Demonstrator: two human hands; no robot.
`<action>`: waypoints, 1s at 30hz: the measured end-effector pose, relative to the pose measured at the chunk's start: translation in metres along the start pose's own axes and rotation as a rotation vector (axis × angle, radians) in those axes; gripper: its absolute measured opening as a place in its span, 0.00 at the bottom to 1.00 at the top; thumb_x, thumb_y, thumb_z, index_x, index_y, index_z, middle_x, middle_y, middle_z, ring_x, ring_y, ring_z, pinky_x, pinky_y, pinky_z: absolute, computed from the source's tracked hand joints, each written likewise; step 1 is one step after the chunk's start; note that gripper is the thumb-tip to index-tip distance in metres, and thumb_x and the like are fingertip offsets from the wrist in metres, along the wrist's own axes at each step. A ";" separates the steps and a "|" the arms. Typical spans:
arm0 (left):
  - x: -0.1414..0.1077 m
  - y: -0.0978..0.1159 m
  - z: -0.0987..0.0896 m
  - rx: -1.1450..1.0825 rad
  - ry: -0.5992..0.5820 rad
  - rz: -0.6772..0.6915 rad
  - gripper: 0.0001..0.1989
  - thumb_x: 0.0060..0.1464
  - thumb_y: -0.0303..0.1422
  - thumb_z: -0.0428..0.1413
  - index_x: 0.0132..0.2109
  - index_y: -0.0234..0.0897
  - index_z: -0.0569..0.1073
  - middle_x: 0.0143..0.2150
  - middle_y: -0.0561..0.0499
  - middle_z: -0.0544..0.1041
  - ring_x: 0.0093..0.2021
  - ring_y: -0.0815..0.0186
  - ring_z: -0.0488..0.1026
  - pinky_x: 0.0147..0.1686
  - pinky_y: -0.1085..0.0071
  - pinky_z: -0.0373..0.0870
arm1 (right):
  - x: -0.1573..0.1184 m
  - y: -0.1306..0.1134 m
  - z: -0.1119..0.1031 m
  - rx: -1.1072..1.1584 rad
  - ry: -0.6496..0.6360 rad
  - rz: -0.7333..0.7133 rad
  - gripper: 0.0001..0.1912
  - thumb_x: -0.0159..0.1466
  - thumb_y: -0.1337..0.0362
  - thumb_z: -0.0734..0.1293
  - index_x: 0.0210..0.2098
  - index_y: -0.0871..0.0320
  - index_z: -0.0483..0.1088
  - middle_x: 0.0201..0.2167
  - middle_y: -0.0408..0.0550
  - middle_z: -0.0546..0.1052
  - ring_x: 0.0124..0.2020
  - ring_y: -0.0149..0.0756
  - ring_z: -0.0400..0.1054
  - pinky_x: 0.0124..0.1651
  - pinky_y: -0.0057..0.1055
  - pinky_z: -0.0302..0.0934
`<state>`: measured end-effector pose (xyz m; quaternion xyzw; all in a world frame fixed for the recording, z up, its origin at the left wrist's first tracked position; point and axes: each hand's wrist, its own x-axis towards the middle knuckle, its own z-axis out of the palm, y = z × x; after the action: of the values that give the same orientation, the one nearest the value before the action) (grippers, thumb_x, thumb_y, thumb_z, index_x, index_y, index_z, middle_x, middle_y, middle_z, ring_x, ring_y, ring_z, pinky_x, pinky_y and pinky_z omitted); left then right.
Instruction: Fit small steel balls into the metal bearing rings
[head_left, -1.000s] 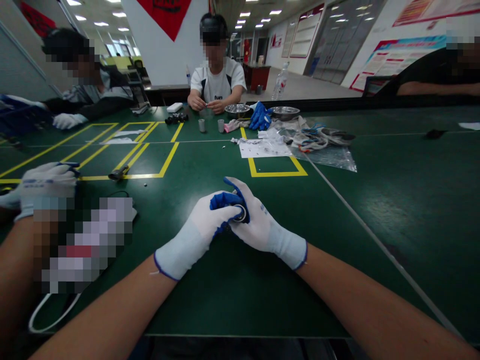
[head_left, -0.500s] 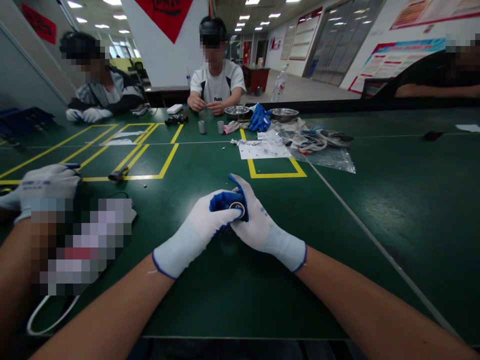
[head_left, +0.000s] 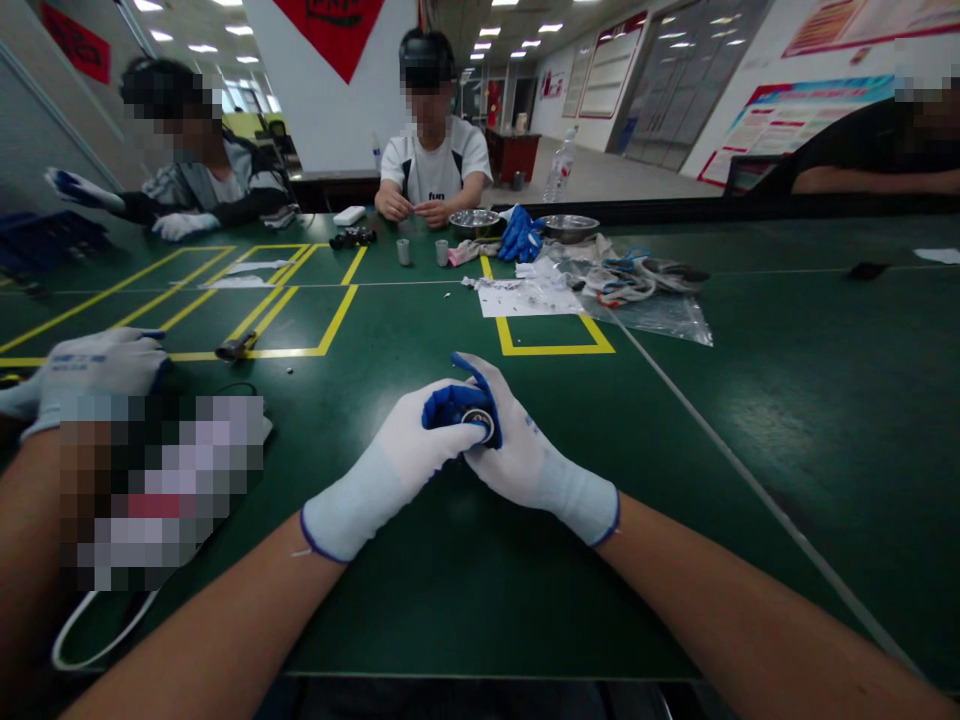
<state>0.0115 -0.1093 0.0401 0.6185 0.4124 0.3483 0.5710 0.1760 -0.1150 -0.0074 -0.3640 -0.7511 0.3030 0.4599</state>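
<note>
In front of me, above the green table (head_left: 465, 610), both my hands meet in white gloves with blue palms. My left hand (head_left: 412, 425) curls its fingers and thumb round a small round metal part (head_left: 478, 424), whose ringed end faces me. Against the other side of that part rests the palm of my right hand (head_left: 517, 445), with its thumb low and its fingers cupped upward round the left fingertips. The far side of the metal part is hidden by the gloves.
Another person's gloved hand (head_left: 101, 360) lies at the left, behind a blurred object (head_left: 187, 480). A dark metal piece (head_left: 237, 347) sits by the yellow tape. Farther off are metal cups (head_left: 403, 252), steel bowls (head_left: 568, 228), blue gloves (head_left: 520, 235) and paper (head_left: 529, 298). Co-workers sit opposite.
My hands have stayed together, with the metal part tilting slightly between them. At the far left, a co-worker's gloved hand has lifted and reached out to the left.
</note>
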 end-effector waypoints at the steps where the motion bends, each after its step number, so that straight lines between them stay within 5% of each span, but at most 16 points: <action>1: 0.000 0.000 0.000 -0.017 -0.004 0.004 0.17 0.49 0.33 0.66 0.48 0.36 0.80 0.51 0.44 0.84 0.54 0.52 0.79 0.59 0.56 0.72 | 0.000 0.000 0.000 0.001 -0.001 -0.004 0.41 0.63 0.71 0.68 0.72 0.55 0.51 0.66 0.63 0.68 0.62 0.54 0.69 0.64 0.62 0.68; 13: 0.000 0.004 -0.005 0.095 -0.019 -0.077 0.21 0.48 0.36 0.66 0.50 0.37 0.80 0.43 0.45 0.84 0.48 0.49 0.81 0.52 0.52 0.76 | 0.001 -0.002 -0.002 0.015 -0.026 -0.003 0.41 0.62 0.70 0.68 0.72 0.57 0.52 0.68 0.64 0.67 0.69 0.57 0.65 0.68 0.63 0.66; 20: -0.004 0.007 -0.007 0.190 -0.021 -0.066 0.19 0.51 0.37 0.67 0.50 0.38 0.80 0.45 0.46 0.84 0.44 0.52 0.81 0.48 0.54 0.76 | 0.000 -0.002 -0.002 -0.012 -0.049 -0.042 0.42 0.61 0.71 0.68 0.72 0.56 0.52 0.64 0.63 0.70 0.64 0.54 0.70 0.67 0.62 0.67; 30: -0.002 0.008 -0.008 0.183 -0.063 -0.055 0.19 0.52 0.33 0.65 0.51 0.36 0.79 0.48 0.46 0.85 0.48 0.54 0.81 0.56 0.52 0.75 | -0.002 0.005 -0.001 -0.057 -0.060 -0.085 0.44 0.60 0.72 0.68 0.73 0.57 0.52 0.65 0.63 0.69 0.66 0.55 0.68 0.70 0.61 0.63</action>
<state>0.0046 -0.1079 0.0492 0.6671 0.4413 0.2736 0.5343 0.1789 -0.1136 -0.0112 -0.3357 -0.7877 0.2723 0.4390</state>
